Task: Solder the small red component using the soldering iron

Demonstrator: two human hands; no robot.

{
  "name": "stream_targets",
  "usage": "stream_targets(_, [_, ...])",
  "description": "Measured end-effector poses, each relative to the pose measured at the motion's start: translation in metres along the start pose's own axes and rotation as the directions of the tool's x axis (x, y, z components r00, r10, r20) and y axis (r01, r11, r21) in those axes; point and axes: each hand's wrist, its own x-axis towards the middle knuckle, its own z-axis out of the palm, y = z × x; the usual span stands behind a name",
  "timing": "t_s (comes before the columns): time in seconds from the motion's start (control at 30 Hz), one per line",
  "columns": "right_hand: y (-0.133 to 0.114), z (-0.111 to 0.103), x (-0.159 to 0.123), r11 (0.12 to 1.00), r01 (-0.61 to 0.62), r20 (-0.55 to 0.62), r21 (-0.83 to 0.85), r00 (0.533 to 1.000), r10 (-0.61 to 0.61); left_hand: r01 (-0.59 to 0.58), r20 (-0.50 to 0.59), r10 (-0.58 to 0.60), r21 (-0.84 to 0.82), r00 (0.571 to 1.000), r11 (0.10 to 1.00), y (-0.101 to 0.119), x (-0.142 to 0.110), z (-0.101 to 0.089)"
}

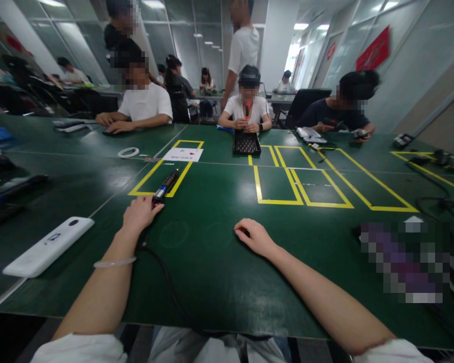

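Note:
My left hand (139, 213) is closed around the near end of a slim black tool (165, 186) with a blue and white label, which looks like an electric screwdriver. The tool lies slanted, its far tip inside a yellow-taped outline (147, 180). From below my wrist a black cable (165, 269) runs toward the table's near edge. My right hand (254, 236) rests on the green table (219, 282), its fingers curled together with nothing visible in them. A white sheet of paper (182, 154) lies beyond the tool.
A long white case (49, 247) lies at the left, and a white ring (128, 153) farther back. Across the table, a person handles something over a black tray (246, 143). More yellow-taped outlines (280, 201) mark the right side; cables (435, 201) and a blurred-out object (401, 262) lie beyond.

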Motion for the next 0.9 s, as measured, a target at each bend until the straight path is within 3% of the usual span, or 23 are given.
stream_targets(0.1, [0.000, 0.000, 0.000, 1.000, 0.000, 0.003, 0.001, 1.000, 0.000, 0.045, -0.067, -0.046, -0.019, 0.997, 0.999, -0.008, -0.005, -0.002])
stream_targets(0.2, [-0.002, -0.002, 0.000, 1.000, -0.003, 0.009, -0.002, 1.000, 0.003, 0.052, -0.145, -0.054, -0.018, 0.988, 0.998, -0.001, -0.012, -0.005])
stream_targets(0.43, [-0.003, -0.002, 0.000, 1.000, -0.004, 0.019, 0.001, 1.000, 0.004, 0.069, -0.075, -0.064, 0.065, 0.995, 0.996, 0.015, -0.018, -0.012])
stream_targets(0.63, [-0.004, -0.002, 0.001, 1.000, -0.001, 0.014, 0.013, 1.000, 0.001, 0.065, -0.204, -0.065, -0.006, 0.977, 0.998, 0.032, -0.023, -0.020])
stream_targets(0.7, [-0.004, -0.002, 0.001, 1.000, -0.007, 0.012, 0.013, 1.000, 0.007, -0.072, -0.209, 0.041, -0.142, 0.977, 0.987, 0.051, -0.028, -0.024])
stream_targets(0.77, [-0.003, -0.001, 0.001, 1.000, -0.017, 0.007, 0.022, 1.000, 0.017, -0.280, -0.169, 0.236, -0.315, 0.957, 0.907, 0.077, -0.036, -0.028])
stream_targets(0.83, [-0.002, 0.000, 0.000, 0.998, -0.031, 0.000, 0.050, 1.000, 0.031, -0.464, -0.140, 0.453, -0.450, 0.881, 0.763, 0.106, -0.047, -0.031])
stream_targets(0.9, [-0.001, 0.001, -0.001, 0.995, -0.043, -0.004, 0.093, 0.999, 0.044, -0.554, -0.105, 0.597, -0.526, 0.795, 0.645, 0.134, -0.058, -0.034])
